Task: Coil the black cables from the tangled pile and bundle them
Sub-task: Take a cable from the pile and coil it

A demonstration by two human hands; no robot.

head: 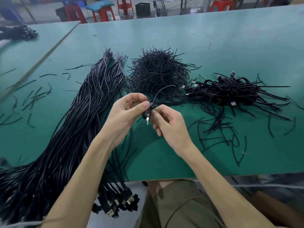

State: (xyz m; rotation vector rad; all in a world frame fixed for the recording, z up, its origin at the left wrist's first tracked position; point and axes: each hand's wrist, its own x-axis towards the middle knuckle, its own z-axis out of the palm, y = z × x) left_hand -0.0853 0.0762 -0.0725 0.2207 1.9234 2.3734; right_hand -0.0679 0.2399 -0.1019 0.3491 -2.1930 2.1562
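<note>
A green-topped bench [213, 38] is spread with black cable: long uncoiled lengths [79, 116] at the left, a mound of short ties [156, 71] in the middle, finished coils [230, 91] at the right. Above the near edge, a small coil [148, 109] is pinched between the left hand [126, 111] and the right hand [169, 122], both closed on it, its silver plug [147, 120] hanging below. A loose tail [162, 90] is seen arching up, unsecured. If the pinch is eased before the wrap is cinched, the loops are likely to spring open; the tail could also be snagged on the tie mound just behind
</note>
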